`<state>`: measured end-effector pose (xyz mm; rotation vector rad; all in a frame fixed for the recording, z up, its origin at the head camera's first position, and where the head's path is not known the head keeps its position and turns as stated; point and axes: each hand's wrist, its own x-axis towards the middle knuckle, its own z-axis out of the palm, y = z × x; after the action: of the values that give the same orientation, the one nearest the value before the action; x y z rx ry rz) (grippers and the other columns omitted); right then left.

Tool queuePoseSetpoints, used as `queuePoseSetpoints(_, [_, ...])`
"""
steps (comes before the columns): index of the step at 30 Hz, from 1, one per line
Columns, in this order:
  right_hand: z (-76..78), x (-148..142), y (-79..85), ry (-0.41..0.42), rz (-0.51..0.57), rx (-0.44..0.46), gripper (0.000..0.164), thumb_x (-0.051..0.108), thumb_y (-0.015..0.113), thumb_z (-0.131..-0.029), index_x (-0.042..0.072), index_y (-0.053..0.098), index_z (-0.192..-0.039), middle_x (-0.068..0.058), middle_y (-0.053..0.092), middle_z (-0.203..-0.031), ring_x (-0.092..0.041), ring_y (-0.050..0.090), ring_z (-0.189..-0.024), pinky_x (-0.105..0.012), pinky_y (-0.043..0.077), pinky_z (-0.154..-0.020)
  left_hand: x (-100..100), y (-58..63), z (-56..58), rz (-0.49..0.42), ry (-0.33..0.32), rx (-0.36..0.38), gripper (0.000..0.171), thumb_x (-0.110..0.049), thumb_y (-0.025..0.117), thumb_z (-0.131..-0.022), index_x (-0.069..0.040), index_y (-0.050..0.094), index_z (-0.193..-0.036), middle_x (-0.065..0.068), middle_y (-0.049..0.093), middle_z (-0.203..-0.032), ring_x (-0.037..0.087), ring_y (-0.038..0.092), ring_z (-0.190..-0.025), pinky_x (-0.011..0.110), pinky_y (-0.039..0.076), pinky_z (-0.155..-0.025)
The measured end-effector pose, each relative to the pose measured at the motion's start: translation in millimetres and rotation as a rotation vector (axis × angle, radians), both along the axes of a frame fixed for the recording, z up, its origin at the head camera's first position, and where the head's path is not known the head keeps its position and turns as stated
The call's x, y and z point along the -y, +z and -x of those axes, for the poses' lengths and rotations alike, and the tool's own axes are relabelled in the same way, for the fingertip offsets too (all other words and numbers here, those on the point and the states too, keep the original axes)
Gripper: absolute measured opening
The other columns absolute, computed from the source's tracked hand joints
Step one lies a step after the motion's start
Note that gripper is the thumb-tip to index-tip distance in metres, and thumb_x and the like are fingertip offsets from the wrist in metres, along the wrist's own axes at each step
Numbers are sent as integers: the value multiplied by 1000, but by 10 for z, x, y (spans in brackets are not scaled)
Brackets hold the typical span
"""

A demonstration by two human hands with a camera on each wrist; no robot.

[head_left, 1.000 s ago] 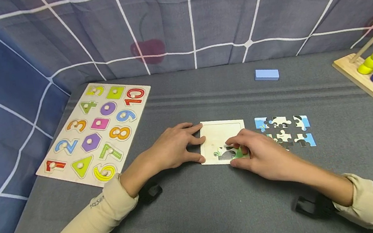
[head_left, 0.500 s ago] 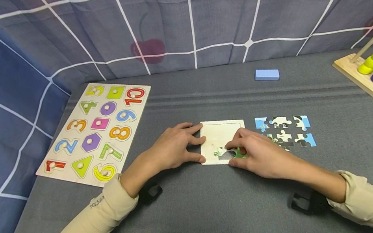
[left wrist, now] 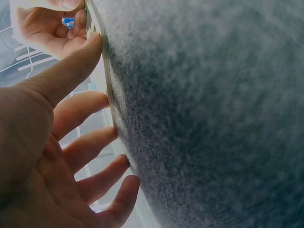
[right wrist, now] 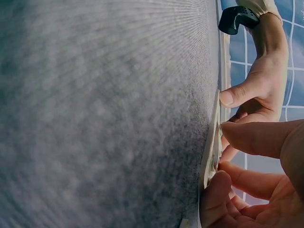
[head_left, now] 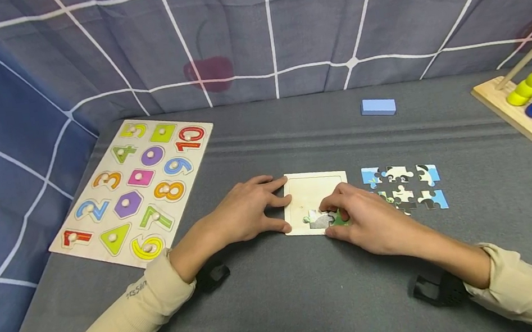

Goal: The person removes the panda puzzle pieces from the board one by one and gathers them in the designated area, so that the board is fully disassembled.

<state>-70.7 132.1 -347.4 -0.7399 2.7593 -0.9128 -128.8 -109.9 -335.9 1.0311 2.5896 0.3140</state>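
Note:
In the head view my left hand [head_left: 249, 211] rests with spread fingers against the left edge of a square wooden puzzle tray [head_left: 311, 182]. The left wrist view shows the fingertips [left wrist: 97, 45] along that edge. My right hand [head_left: 362, 217] is over the tray's lower right part, pinching a jigsaw piece [head_left: 322, 219] between thumb and index finger. This piece is partly covered by the fingers, and a green piece [head_left: 340, 218] shows beside it. Right of the tray lie several loose panda jigsaw pieces [head_left: 398, 173], some partly hidden by the right hand.
A number-and-shape peg board [head_left: 129, 204] lies at the left. At the back sits a small blue block [head_left: 378, 107]. A wooden bead stacker [head_left: 517, 102] with yellow and blue beads stands at the right edge. A checked curtain [head_left: 247, 32] hangs behind the table.
My right hand has shifted slightly left over the tray. The piece at its fingertips has turned from dark to a pale shine. My left hand keeps its place on the tray edge.

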Motion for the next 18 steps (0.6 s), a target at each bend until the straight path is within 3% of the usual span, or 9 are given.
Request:
queuePoseSetpoints(10, [8, -14, -3, -2, 79, -9, 21, 9, 79, -82, 12, 67, -99, 6, 53, -82, -10, 49, -72, -30, 41, -64, -8, -7, 3, -5, 0, 0, 58, -47, 76, -83, -19, 66, -132, 4, 40, -154, 32, 35, -141, 60, 35, -104])
queuePoseSetpoints(18, [36, 0, -6, 9, 104, 77, 20, 4, 74, -85, 16, 59, -93, 8, 51, -72, -7, 50, -66, -29, 42, -61, 9, -2, 2, -6, -6, -5, 57, -46, 76, -83, -19, 67, -132, 5, 41, -154, 32, 36, -140, 60, 36, -103])
